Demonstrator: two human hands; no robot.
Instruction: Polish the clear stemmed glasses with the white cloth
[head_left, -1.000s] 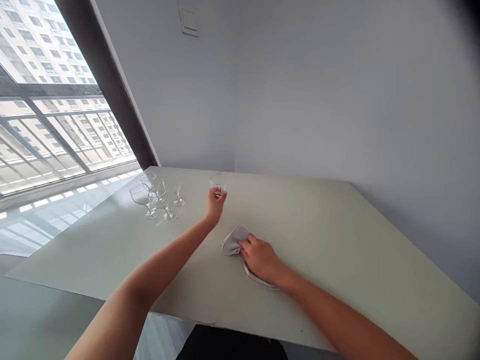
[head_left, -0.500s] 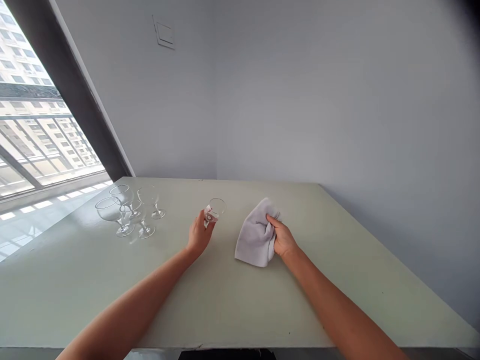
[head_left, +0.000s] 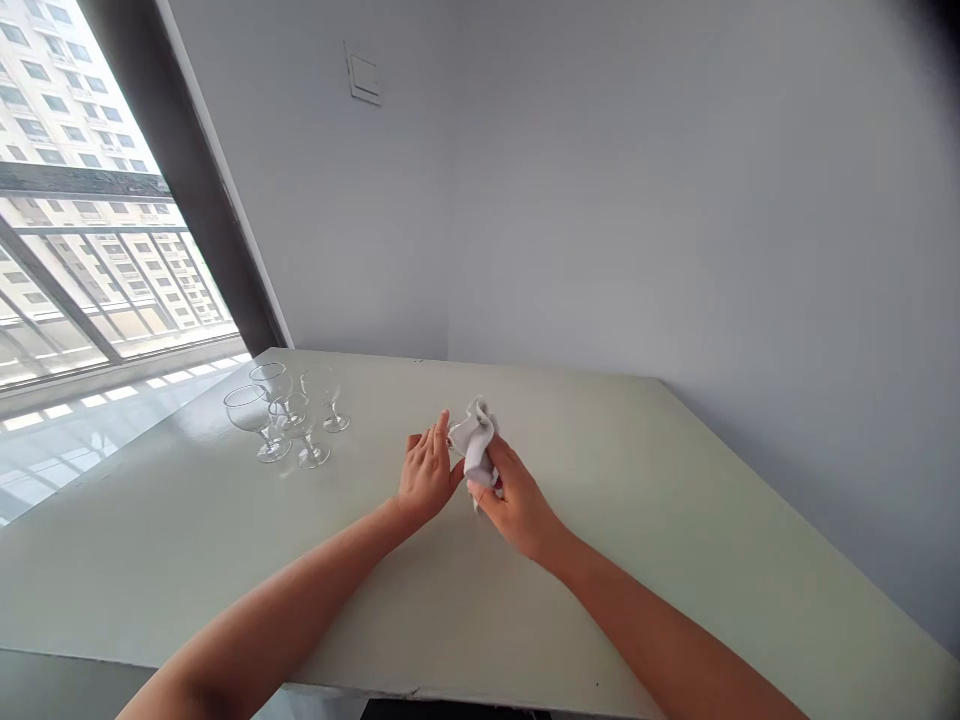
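My left hand is around a small stemmed glass, mostly hidden by my fingers and the cloth; only a sliver of it shows. My right hand grips a bunched pale grey cloth and presses it against the glass from the right. Both hands are close together above the middle of the table. Whether any cloth is inside the bowl, I cannot tell.
Several clear stemmed glasses stand upright in a group on the left of the pale green table. Grey walls meet behind the table. A window is on the left, with a switch plate on the wall.
The cloth, earlier hanging spread out from my right hand, has moved left to the glass and is now crumpled. My left hand has turned and shifted slightly right. The view has tilted a little.
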